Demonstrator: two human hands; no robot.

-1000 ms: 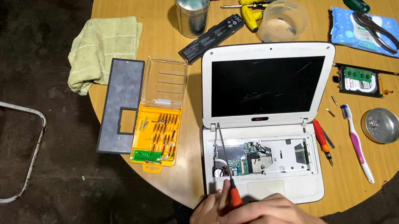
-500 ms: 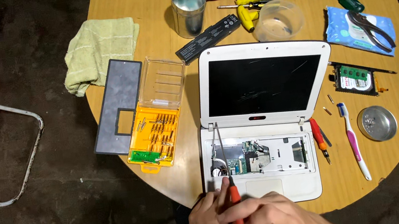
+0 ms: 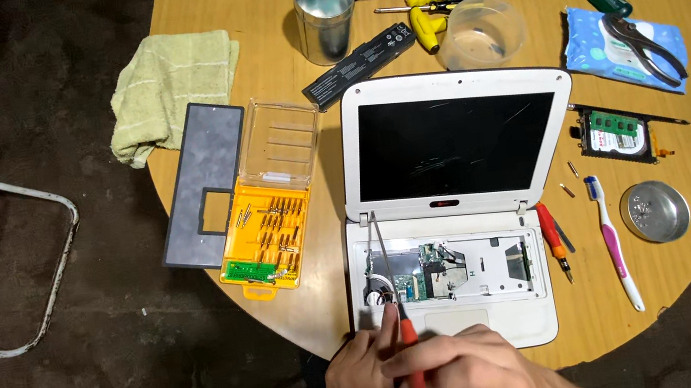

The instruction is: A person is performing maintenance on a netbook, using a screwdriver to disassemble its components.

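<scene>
Laptop: we take the small white laptop (image 3: pixel 452 233) as our landmark. It lies open on the round wooden table (image 3: pixel 290 312), screen dark, keyboard already off, so the circuit board and fan show in the bare bay.
Progress: by our judgement the opening-up is done and the inside work is under way – the board sits in place, and loose screws lie just right of the laptop.
Left hand (image 3: pixel 363 383): at the laptop's near edge, fingers curled on the lower part of the screwdriver, touching the other hand.
Right hand (image 3: pixel 468 372): closed round the red handle of the long screwdriver (image 3: pixel 400 323), its thin shaft running up over the bay's left side; we cannot tell what the tip rests on.
Bit case: the orange bit case (image 3: pixel 265 238) lies just left of the laptop, clear lid swung back – rows of small bits fill the tray, with a green piece at its near end.
Grey panel (image 3: pixel 203 188): flat, left of the bit case, touching it.
Metal can (image 3: pixel 325 14): beyond the laptop, upright; we cannot see its contents.
Clear tub (image 3: pixel 481 32): beyond the laptop's lid, looks empty.
Round metal dish (image 3: pixel 654 212): well right of the laptop, past a toothbrush (image 3: pixel 614 241); nothing clear in it.
Drive (image 3: pixel 615 134): right of the screen, bare and flat.
Battery (image 3: pixel 358 64): black bar, just beyond the lid.
</scene>
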